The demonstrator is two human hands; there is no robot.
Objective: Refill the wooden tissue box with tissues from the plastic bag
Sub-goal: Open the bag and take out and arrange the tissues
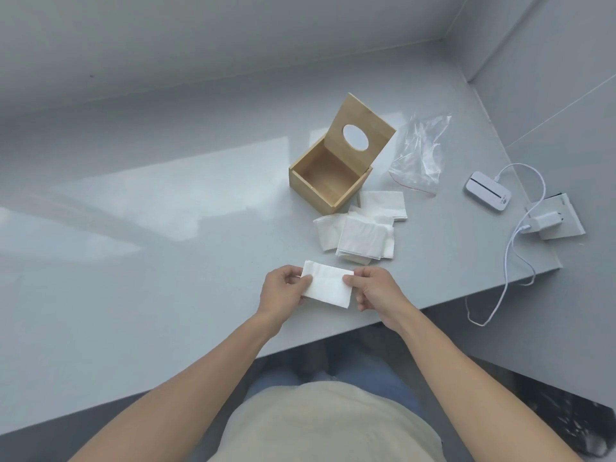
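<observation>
A folded white tissue [328, 284] is held flat just above the grey table near its front edge. My left hand [283, 290] pinches its left end and my right hand [375, 290] pinches its right end. Behind them lies a loose pile of white tissues [361, 228]. The wooden tissue box [328, 181] stands beyond the pile with its lid [361, 126] hinged up, showing the oval hole; its inside looks bare. The clear plastic bag [420, 151] lies flat to the right of the box.
A white device [488, 191] with a cable sits at the right, beside a charger plugged into a socket block [553, 221]. The cable [506, 261] hangs over the table's right edge. Grey walls close the back and right.
</observation>
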